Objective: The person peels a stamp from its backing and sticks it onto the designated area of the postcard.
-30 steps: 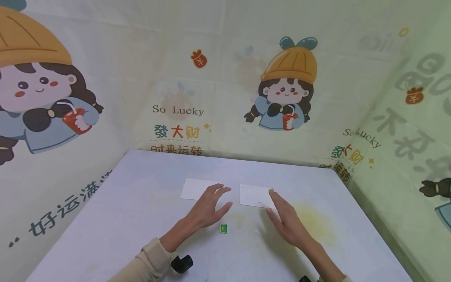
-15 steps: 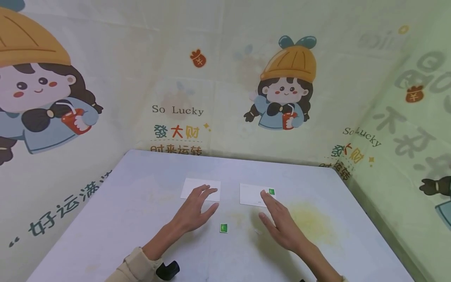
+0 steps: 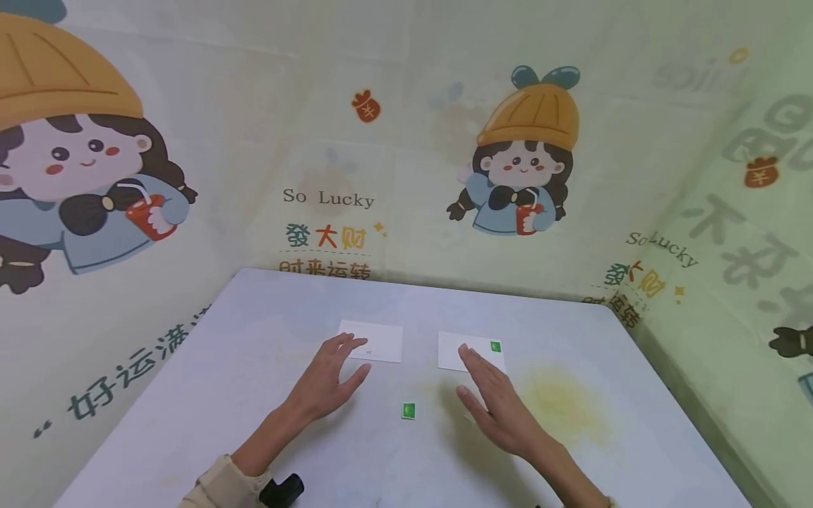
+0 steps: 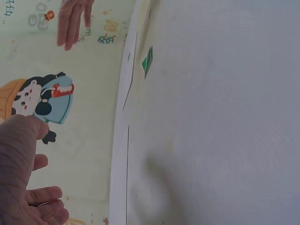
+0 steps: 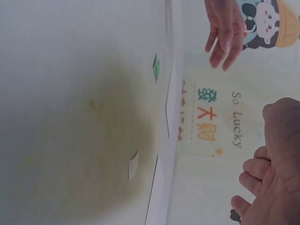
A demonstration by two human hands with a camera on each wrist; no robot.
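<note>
My left hand point(image 3: 327, 377) hovers over the table with fingers spread and loosely bent, holding nothing. Its fingertips overlap the near-left corner of a white rectangular paper point(image 3: 384, 340) in the head view. My right hand point(image 3: 498, 406), also raised and holding nothing, has its fingers extended across the lower part of a second white rectangular paper point(image 3: 449, 353). On that paper's upper right corner sits a small green stamp-like square point(image 3: 496, 346). Between the hands, nearer me, another green stamp-like square point(image 3: 408, 410) with a pale border lies on the table.
A small white paper scrap point(image 5: 133, 166) lies on the table by my right hand. The white table point(image 3: 356, 466) bears a yellowish stain point(image 3: 565, 406) to the right. Printed cloth point(image 3: 406, 162) hangs behind its far edge and along the sides.
My left hand has drawn left and back, uncovering more of the left paper. My right hand has shifted slightly left, so the green square on the right paper shows. The nearer green square stays put.
</note>
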